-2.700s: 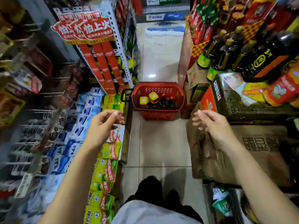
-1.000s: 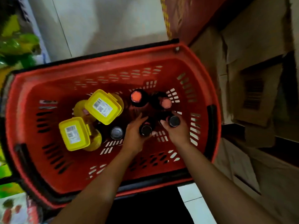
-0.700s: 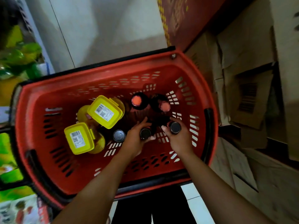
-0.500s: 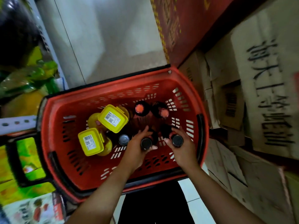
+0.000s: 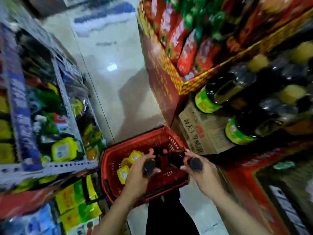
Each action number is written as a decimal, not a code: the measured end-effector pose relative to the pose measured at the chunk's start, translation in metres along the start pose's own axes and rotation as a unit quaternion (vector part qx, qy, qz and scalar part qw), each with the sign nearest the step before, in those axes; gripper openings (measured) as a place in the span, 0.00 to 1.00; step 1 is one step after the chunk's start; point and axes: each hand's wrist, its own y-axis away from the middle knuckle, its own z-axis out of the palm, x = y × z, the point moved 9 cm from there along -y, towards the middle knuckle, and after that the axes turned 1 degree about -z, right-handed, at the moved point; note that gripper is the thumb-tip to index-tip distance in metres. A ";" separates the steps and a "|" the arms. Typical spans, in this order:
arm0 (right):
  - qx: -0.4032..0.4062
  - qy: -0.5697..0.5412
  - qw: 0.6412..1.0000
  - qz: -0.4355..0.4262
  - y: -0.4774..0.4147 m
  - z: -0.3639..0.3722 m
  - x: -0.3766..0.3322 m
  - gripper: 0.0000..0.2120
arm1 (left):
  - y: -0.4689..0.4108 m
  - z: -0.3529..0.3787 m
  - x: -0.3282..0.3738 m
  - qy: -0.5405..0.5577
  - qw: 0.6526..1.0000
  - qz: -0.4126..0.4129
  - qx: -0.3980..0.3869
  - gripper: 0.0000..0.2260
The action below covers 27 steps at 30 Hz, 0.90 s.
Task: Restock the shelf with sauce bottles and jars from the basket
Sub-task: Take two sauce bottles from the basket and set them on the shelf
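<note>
A red plastic basket stands on the aisle floor below me. My left hand grips a dark sauce bottle by its neck, black cap up, above the basket. My right hand grips a second dark bottle the same way, over the basket's right rim. Inside the basket are yellow-lidded jars at the left and dark bottles with red caps at the far side. The view is blurred.
The shelf on the right holds large dark bottles with green labels above a cardboard box. A red and yellow display stands behind it. A rack of packets lines the left. Pale floor tiles run ahead.
Both hands have lifted their bottles up out of the basket. My head has risen and tilted forward, so the aisle and the shelves on both sides have come into view.
</note>
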 end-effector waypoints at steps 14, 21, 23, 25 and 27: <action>0.252 -0.136 0.946 -0.150 0.224 -0.147 -0.134 0.16 | 0.118 -0.034 0.220 -0.072 0.958 0.272 -0.057 0.14; 0.447 -0.119 0.880 -0.106 0.422 -0.181 -0.086 0.13 | 0.227 0.053 0.288 -0.013 0.891 0.397 -0.218 0.15; 0.497 -0.104 0.858 -0.080 0.479 -0.188 -0.069 0.09 | 0.262 0.081 0.303 -0.003 0.869 0.415 -0.270 0.09; 0.558 -0.098 0.823 -0.045 0.545 -0.189 -0.047 0.08 | 0.306 0.114 0.319 0.009 0.840 0.436 -0.321 0.06; 0.609 -0.103 0.786 -0.030 0.606 -0.186 -0.028 0.08 | 0.350 0.147 0.334 0.018 0.813 0.459 -0.357 0.07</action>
